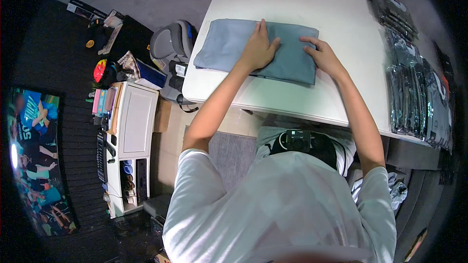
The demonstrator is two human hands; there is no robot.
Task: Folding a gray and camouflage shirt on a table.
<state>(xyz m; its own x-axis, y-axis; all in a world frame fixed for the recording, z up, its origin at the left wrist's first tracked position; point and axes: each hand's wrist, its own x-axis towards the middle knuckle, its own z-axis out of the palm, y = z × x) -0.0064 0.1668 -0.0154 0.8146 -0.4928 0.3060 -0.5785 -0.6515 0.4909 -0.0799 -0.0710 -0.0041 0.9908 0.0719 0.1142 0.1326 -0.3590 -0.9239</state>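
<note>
A folded piece of cloth point(226, 44), perhaps a garment, lies flat on the white table point(278, 0). Its left part is pale blue-grey and its right part is a darker teal-grey. My left hand point(259, 51) rests on the middle of the cloth, palm down, with the fingers stretched out and the thumb apart. Over the right edge of the cloth is my right hand point(323, 56), its fingers slightly bent and spread from the thumb. Neither hand grips anything that I can see.
Stacks of dark clothes in clear plastic bags point(409, 87) stand along the table's right edge. Left of the table are a grey padded seat point(170, 41) and a white cabinet point(139, 119). A large screen point(39, 160) glows at far left.
</note>
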